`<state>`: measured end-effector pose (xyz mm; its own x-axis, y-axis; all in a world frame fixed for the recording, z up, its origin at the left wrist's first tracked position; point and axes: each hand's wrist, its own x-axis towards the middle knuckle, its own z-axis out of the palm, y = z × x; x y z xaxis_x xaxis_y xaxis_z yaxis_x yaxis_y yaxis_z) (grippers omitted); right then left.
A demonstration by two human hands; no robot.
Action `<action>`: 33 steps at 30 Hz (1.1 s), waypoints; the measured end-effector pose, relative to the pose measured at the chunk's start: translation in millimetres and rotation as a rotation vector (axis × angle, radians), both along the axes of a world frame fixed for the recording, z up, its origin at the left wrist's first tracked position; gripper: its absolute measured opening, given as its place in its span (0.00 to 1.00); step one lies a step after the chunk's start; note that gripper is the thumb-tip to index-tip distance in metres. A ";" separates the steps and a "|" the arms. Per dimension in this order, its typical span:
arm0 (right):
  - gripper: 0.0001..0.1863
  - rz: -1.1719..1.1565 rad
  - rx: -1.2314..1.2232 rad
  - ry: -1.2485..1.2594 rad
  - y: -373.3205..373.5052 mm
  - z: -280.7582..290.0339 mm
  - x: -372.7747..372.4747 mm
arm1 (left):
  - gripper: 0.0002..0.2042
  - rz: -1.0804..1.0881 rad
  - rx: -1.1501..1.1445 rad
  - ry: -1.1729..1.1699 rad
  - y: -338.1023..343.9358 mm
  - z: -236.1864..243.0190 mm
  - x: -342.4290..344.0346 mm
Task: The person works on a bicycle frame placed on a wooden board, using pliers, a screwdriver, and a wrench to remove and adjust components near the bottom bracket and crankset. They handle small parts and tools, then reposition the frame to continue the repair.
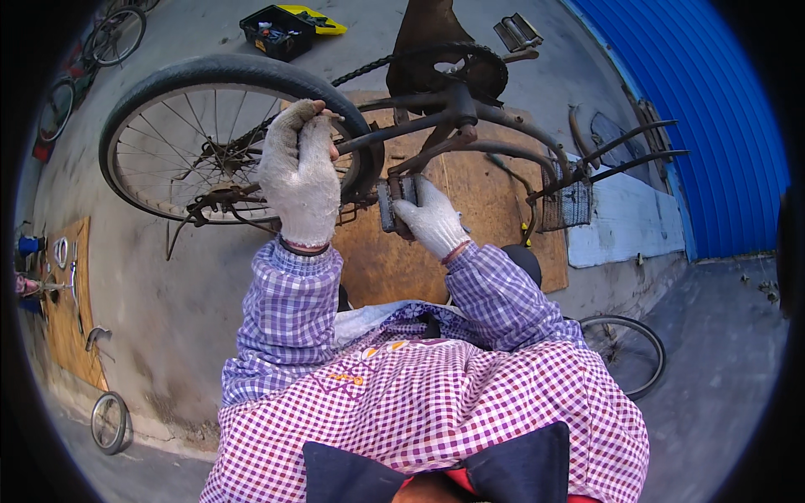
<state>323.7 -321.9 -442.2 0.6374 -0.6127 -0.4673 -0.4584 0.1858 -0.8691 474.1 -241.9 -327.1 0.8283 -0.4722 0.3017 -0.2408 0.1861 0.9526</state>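
A dark bicycle frame (pixel 495 121) lies on its side before me, its rear wheel (pixel 126 105) to the left. My left hand (pixel 298 172), in a whitish knit glove with bare fingertips showing, is over the tyre's right side beside a frame tube. Its fingers are curled together; what they hold, if anything, is hidden. My right hand (pixel 432 218), gloved too, is closed on a worn block pedal (pixel 390 205) at the end of a crank arm. Above the frame are the chainring (pixel 495 75) and the brown saddle (pixel 423 33).
A wooden board (pixel 386 268) lies under the bicycle. A black and yellow toolbox (pixel 281 38) is at the far left, another pedal (pixel 517 32) at the far right. A wire basket (pixel 568 201) adjoins a pale blue panel (pixel 629 226). Loose wheels (pixel 625 356) and a blue corrugated wall (pixel 713 126) surround the area.
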 end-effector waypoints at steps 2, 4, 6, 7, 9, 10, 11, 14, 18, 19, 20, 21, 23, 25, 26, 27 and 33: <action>0.24 -0.009 0.062 0.036 -1.7 -0.8 -4.1 | 0.08 -0.001 0.007 0.003 -4.1 -4.8 -5.7; 0.24 -0.020 0.094 0.046 -1.7 -2.1 -7.6 | 0.08 0.011 0.042 0.015 -5.6 -9.9 -7.0; 0.23 -0.034 0.102 0.032 -0.9 -4.1 -9.5 | 0.08 0.006 0.075 0.017 -5.7 -15.3 -4.5; 0.23 -0.049 0.072 0.014 -1.0 -5.5 -9.6 | 0.08 -0.002 0.094 0.016 -5.7 -18.0 -2.2; 0.24 -0.066 0.022 -0.012 -1.5 -8.7 -9.3 | 0.08 -0.021 0.134 0.016 -6.7 -24.3 1.9; 0.24 -0.075 0.052 -0.046 -2.2 -10.4 -9.0 | 0.08 -0.033 0.156 0.017 -8.0 -27.8 3.2; 0.24 -0.083 0.081 -0.080 -3.4 -12.0 -9.2 | 0.08 -0.043 0.175 0.011 -9.9 -31.6 3.6; 0.23 -0.102 0.164 -0.116 -10.3 -15.4 -12.1 | 0.09 -0.106 0.182 0.037 -20.9 -44.0 0.0; 0.21 -0.103 0.211 -0.117 -26.7 -14.7 -11.4 | 0.09 -0.169 0.254 0.030 -40.6 -54.5 -6.0; 0.21 -0.100 0.200 -0.142 -30.3 -13.6 -9.4 | 0.09 -0.184 0.265 0.031 -45.4 -54.8 -6.1; 0.20 -0.094 0.194 -0.149 -33.5 -12.1 -6.8 | 0.09 -0.188 0.260 -0.021 -50.7 -54.1 -5.6; 0.20 -0.106 0.167 -0.178 -34.5 -10.0 -5.1 | 0.09 -0.190 0.288 -0.006 -52.1 -52.5 -6.6; 0.19 -0.128 0.237 -0.213 -30.5 -4.8 -2.9 | 0.09 -0.197 0.350 0.020 -52.9 -46.0 -7.7; 0.20 -0.131 0.310 -0.224 -21.5 2.1 -3.7 | 0.09 -0.227 0.308 0.019 -48.2 -36.1 -9.4; 0.22 -0.100 0.339 -0.267 -17.4 6.1 -4.5 | 0.09 -0.230 0.296 0.004 -44.1 -30.1 -9.9; 0.24 -0.104 0.328 -0.273 -10.8 10.0 -4.5 | 0.09 -0.237 0.266 -0.030 -39.5 -23.4 -9.5; 0.31 -0.022 0.296 -0.202 18.3 32.6 14.5 | 0.09 -0.208 0.258 -0.018 -30.5 20.6 21.7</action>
